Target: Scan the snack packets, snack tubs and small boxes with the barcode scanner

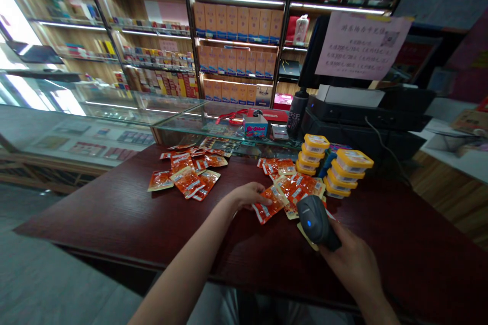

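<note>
Left hand (249, 195) holds packet (271, 205), seemingly by its edge, apart from scanner (315, 219).

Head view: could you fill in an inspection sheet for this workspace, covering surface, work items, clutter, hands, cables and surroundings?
Surface: glossy dark red-brown counter; no spills seen.
Work items: orange packets in a left pile and a right pile, loosely overlapping; yellow-lidded tubs in two stacks behind the right pile.
Clutter: small box with pink lettering on the glass case.
Hands: left hand holds one orange packet; right hand grips a dark scanner showing a blue light.
Cables: one thin cable hanging at the black equipment.
Surroundings: lit shelves of boxed goods; pink notice on the screen.
</note>
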`<control>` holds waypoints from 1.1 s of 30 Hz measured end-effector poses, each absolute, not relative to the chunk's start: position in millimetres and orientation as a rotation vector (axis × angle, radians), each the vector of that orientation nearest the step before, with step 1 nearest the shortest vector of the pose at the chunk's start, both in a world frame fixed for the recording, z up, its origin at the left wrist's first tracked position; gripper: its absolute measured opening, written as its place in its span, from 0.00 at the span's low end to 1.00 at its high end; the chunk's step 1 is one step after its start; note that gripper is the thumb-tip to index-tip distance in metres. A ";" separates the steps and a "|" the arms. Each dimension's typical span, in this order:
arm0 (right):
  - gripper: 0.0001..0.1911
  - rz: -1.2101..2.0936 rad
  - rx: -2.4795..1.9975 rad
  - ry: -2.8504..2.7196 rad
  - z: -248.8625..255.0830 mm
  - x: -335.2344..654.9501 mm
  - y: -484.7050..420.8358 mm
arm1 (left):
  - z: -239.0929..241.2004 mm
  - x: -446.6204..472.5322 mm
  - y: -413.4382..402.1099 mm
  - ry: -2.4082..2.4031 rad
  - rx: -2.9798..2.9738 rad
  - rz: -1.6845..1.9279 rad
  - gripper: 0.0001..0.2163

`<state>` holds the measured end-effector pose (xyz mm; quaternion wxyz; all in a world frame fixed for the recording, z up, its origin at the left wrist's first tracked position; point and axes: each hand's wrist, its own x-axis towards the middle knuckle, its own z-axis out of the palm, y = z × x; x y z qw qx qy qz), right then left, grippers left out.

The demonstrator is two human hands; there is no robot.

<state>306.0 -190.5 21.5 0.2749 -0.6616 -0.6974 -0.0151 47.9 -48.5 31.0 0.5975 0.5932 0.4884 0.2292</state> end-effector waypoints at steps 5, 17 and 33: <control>0.21 0.439 -1.560 -1.704 38.2 287.7 -188.4 | 19.1 50.0 -55.2 0.921 1.104 1.088 0.27; 0.15 0.754 -1.348 -1.597 52.4 250.3 -183.1 | -8.8 68.7 -55.9 1.083 1.349 1.463 0.23; 0.20 -0.197 -1.628 -2.015 13.3 275.3 -177.3 | -6.8 60.7 -53.4 1.098 1.178 1.534 0.13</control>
